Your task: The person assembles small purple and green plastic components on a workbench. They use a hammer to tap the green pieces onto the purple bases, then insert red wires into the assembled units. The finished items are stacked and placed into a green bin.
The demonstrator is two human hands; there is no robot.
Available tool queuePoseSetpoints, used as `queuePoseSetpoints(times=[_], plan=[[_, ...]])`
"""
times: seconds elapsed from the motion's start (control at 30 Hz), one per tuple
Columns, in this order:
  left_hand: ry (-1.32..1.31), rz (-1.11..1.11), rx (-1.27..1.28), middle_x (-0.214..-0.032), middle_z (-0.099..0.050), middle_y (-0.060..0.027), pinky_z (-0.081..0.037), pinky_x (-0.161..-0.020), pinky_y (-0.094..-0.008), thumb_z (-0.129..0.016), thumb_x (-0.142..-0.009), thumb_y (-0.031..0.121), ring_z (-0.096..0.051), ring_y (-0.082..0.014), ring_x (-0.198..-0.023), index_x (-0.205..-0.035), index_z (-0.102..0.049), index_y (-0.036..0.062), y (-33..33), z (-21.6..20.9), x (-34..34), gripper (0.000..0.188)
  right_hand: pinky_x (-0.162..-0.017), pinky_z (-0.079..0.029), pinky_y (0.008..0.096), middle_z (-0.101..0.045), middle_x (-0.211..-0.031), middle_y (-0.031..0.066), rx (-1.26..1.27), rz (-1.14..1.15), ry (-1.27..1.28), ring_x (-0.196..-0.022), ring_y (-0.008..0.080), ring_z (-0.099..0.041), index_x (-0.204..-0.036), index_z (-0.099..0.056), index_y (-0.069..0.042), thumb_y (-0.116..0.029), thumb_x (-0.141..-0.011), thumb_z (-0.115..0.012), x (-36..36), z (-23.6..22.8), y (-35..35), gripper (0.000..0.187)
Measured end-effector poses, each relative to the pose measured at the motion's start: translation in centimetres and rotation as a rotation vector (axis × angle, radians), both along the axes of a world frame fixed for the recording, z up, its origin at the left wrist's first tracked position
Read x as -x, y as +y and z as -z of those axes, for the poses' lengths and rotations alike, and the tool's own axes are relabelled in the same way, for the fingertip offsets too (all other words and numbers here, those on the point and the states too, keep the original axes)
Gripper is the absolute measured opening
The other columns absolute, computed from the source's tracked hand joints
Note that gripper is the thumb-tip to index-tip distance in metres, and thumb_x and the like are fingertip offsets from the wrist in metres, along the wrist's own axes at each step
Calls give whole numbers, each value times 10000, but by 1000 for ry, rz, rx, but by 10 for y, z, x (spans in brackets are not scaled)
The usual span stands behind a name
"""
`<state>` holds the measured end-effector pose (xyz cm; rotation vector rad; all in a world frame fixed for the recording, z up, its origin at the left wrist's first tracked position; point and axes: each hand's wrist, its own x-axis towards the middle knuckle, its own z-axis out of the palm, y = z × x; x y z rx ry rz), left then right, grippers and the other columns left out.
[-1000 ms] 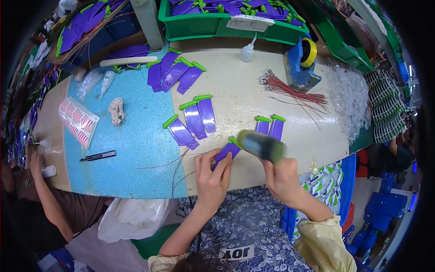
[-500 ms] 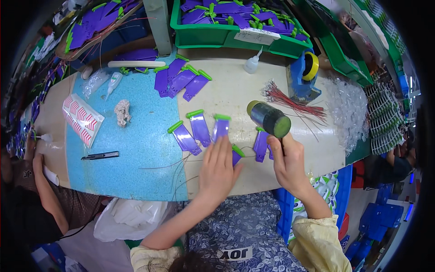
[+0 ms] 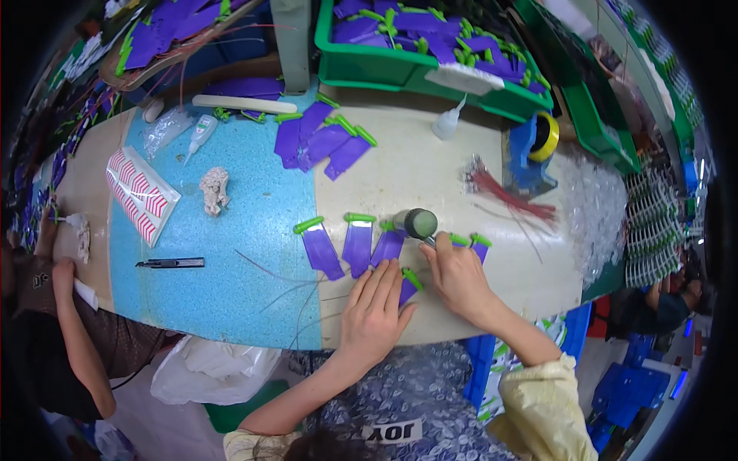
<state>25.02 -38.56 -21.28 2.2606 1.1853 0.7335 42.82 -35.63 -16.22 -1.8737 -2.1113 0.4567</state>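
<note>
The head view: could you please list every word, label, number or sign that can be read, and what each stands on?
I won't copy wording; print shows here:
White patch on blue patterned clothing: large dark letters, upside down, readable.
Paper label on green bin: too blurred to read.
White bottle: print too small to read.
Pale mark on brown clothing, far left: too small.

Bears, on a pale tabletop (image 3: 538,265), a blue mat (image 3: 184,307); carries, on that mat, a black cutter (image 3: 171,263), an off-white lump (image 3: 215,190) and a striped packet (image 3: 142,192); holds purple-green pieces (image 3: 319,252) across and beyond the mat's right edge, farther right red wires (image 3: 511,198) and a blue tape dispenser (image 3: 530,183).
</note>
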Motion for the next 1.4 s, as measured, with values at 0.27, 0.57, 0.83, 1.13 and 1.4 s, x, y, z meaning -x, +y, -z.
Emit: queuePoseSetpoints(times=[0.27,0.57,0.83,1.13,1.4], plan=[[134,-180,13,-1442,-502,-205,-294,-1149,-510,-726,-857,314,-452,-337,-1372,-1351,-517,-79,12,-5,37,665,-448,-454,442,-592,-607,191,-166,-142,201,-492,361,-606,-1034,-535,63,-53,-955,-593,33,-51,21,151],[208,-161,-7,-1438,-502,-226,-300,-1148,-511,-695,-879,368,-442,-337,-1380,-1303,-553,-100,10,-3,38,648,-447,-492,468,-575,-531,194,-123,-134,149,-490,401,-618,-897,-492,32,-181,-986,-593,51,-26,32,253],[-18,-260,51,-1399,-508,-215,-327,-1113,-515,-727,-853,285,-462,-347,-1346,-1316,-523,-85,15,-16,54,627,-436,-477,436,-602,-656,193,-48,-172,74,-525,373,-624,-901,-479,17,-93,-947,-623,72,-35,43,186],[-64,-368,-25,-1208,-566,-201,-403,-999,-520,-751,-799,117,-536,-391,-1152,-1190,-568,-31,36,-4,61,456,-505,-479,484,-579,-577,214,-63,-244,31,-549,396,-627,-933,-530,38,-140,-978,-595,80,-24,57,195],[-499,-694,197,-858,-670,-112,-488,-651,-307,-716,-861,0,-591,-150,-690,-1044,-607,-36,75,-22,95,217,-562,-440,439,-603,-725,190,-311,396,-26,-595,373,-569,-941,-567,17,-117,-937,-657,-43,1,27,161]])
